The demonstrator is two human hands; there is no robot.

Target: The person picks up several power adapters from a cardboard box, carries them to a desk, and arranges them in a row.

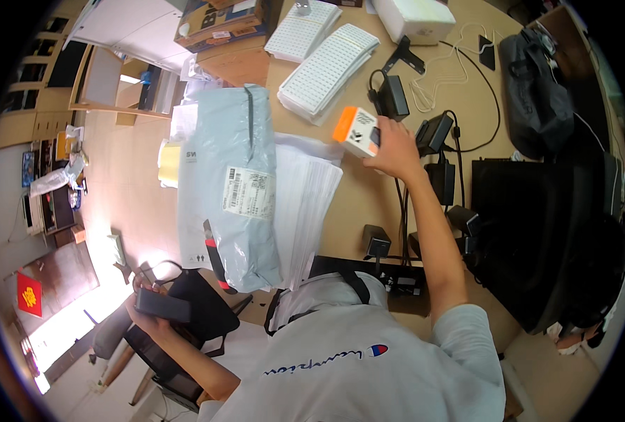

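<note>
Right hand (397,149): fingers grasp 1 small orange-and-white box (354,132) over the worktop (351,200), near 1 black power adapter (394,97). Left hand (147,320): fingers grasp 1 black block-shaped device (163,307), left of the worktop. 1 grey mailing bag (224,148), white label upward, lies beside white papers (305,197). 1 red-and-black cutter (215,257) lies at the bag's near end. 2 stacks of white sheets (332,69) lie farther off.

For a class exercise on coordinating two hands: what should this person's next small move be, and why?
Probably bring the left hand and its black block in over the desk: they are out beyond its edge, while the right hand grips the orange-and-white box there, near bare desk surface.
</note>
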